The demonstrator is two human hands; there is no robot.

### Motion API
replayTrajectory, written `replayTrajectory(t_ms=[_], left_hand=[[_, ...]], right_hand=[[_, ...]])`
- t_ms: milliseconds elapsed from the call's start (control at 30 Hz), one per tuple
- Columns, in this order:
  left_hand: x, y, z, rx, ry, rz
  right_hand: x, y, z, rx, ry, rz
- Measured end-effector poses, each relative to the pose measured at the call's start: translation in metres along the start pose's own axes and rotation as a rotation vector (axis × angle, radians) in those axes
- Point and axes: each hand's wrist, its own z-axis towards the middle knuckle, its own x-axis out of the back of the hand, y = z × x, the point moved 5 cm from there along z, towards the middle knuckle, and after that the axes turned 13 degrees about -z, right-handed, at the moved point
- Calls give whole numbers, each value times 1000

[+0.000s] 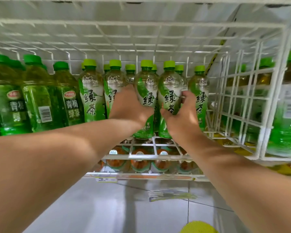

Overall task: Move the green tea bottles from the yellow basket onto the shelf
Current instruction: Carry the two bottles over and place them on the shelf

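Left hand [128, 106] curls round one green tea bottle [145, 84]; right hand [181, 113] curls round the neighbouring bottle [169, 86]. Both are upright, side by side, at the front of the white wire shelf [175, 156]. Clear plastic, glossy green-white labels, round lime caps. Yellow basket [198, 227] sits at the bottom edge.

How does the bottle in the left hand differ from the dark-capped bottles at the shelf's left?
Left-hand bottle: lime cap, white-and-green label; dark-capped bottles: deeper green caps, dark green labels with a red logo. The left hand grips the first; the others stand untouched. Both have green caps.
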Motion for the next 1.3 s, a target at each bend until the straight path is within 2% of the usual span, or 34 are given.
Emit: replayTrajectory(t_ms=[133, 333, 433, 633, 800, 1000, 1100, 1167, 1300], left_hand=[[-8, 9, -4, -2, -37, 155], [-4, 16, -2, 31, -57, 253], [3, 24, -3, -14, -80, 290], [5, 14, -8, 49, 48, 132], [9, 13, -12, 8, 59, 271], [13, 18, -23, 26, -101, 322], [23, 22, -47, -146, -233, 503], [36, 28, -67, -277, -251, 631], [69, 40, -100, -310, -347, 762]], right_hand=[[0, 2, 0, 4, 8, -56], [0, 2, -4, 64, 72, -223], [1, 5, -7, 55, 5, -231], [7, 5, -9, 17, -65, -245], [10, 1, -11, 34, -69, -299], [21, -10, -27, 41, -133, -685], [34, -24, -43, 112, -154, -900], [45, -38, -54, 163, -156, -965], [70, -64, -85, 170, -219, -984]])
